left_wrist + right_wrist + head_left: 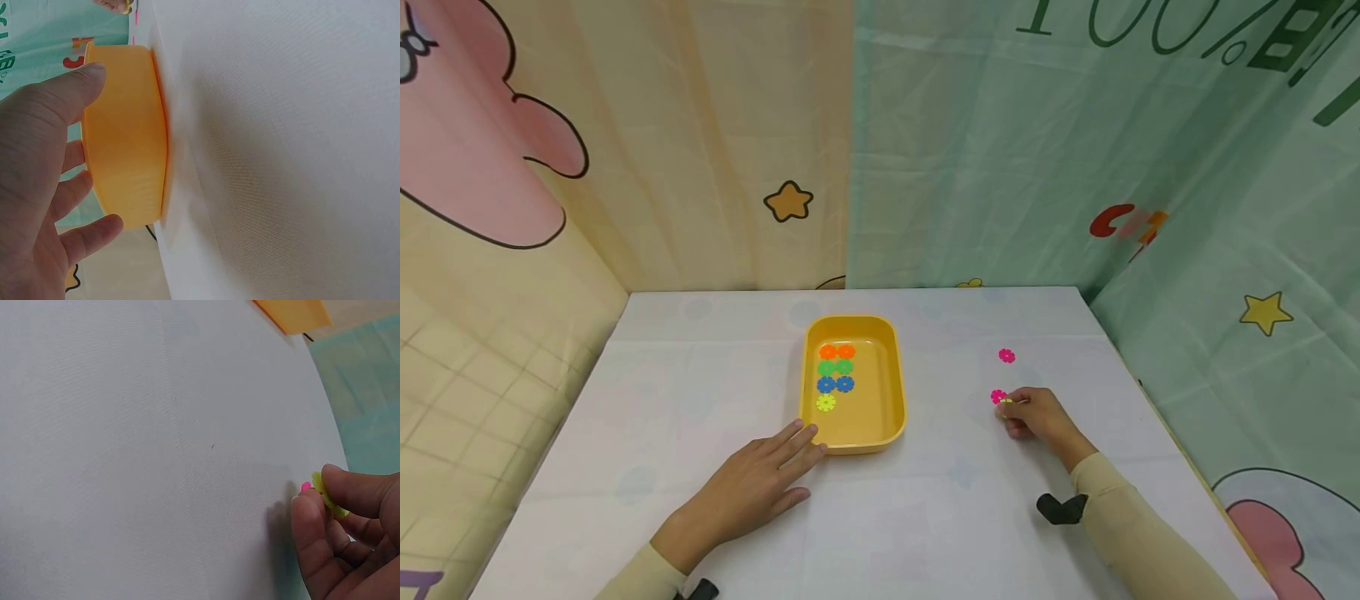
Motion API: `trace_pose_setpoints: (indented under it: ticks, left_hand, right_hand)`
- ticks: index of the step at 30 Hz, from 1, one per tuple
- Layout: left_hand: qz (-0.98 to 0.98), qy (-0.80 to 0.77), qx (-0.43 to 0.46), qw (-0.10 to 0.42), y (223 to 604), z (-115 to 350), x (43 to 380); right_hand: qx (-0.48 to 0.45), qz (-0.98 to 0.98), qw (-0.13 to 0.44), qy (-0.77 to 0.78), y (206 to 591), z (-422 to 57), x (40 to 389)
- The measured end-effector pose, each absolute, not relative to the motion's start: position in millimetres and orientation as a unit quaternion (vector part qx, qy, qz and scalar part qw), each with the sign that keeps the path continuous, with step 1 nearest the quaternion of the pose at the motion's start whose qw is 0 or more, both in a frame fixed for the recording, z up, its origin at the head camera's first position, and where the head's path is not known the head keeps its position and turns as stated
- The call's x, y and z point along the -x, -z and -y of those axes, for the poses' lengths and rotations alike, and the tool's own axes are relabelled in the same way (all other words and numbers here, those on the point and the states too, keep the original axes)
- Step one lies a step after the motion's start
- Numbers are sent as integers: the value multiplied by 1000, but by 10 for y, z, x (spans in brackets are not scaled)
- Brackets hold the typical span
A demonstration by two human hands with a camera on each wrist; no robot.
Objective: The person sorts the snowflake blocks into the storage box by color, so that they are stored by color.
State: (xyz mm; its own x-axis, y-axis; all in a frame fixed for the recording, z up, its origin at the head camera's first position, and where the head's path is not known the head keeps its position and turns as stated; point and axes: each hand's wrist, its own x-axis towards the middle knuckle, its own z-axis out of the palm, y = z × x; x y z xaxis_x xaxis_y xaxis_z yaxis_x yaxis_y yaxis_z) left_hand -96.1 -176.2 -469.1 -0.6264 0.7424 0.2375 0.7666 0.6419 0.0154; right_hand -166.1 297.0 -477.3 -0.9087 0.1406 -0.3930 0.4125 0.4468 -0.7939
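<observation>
My right hand (1033, 417) pinches a yellow flower-shaped piece (329, 495) between thumb and fingers, over the right side of the table. Just beyond its fingertips lies a pink flower piece (997, 397), partly covered by the hand. Another pink flower piece (1007, 356) lies farther back. My left hand (767, 483) has its fingers spread and touches the near left corner of a yellow tray (876, 408). Inside the tray, along its left side, are two orange pieces (837, 352), two green pieces (836, 367), two blue pieces (836, 384) and a single yellow piece (826, 403).
A white cloth covers the table (925, 517). Printed curtains (970, 167) hang behind it and along both sides. Each wrist carries a black strap or mount (1062, 509).
</observation>
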Motion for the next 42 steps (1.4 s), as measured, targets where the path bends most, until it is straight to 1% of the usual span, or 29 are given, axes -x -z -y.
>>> trace_pose_setpoints:
  ticks: [10, 16, 27, 32, 42]
  left_hand:
    - [905, 52, 414, 86, 4680, 1760, 946]
    - [906, 55, 412, 81, 4684, 1756, 948]
    - [902, 57, 418, 94, 4698, 1759, 965]
    - [899, 55, 423, 105, 4708, 1764, 970]
    - [899, 54, 420, 106, 4711, 1764, 961]
  right_hand:
    - [-179, -805, 152, 545, 4709, -2942, 1689]
    - [-167, -792, 152, 568, 4661, -2897, 1726]
    - [-142, -792, 167, 569, 4483, -2710, 1853]
    - [-140, -798, 162, 563, 4382, -2593, 1926]
    - [-107, -799, 170, 567, 4148, -2364, 2077]
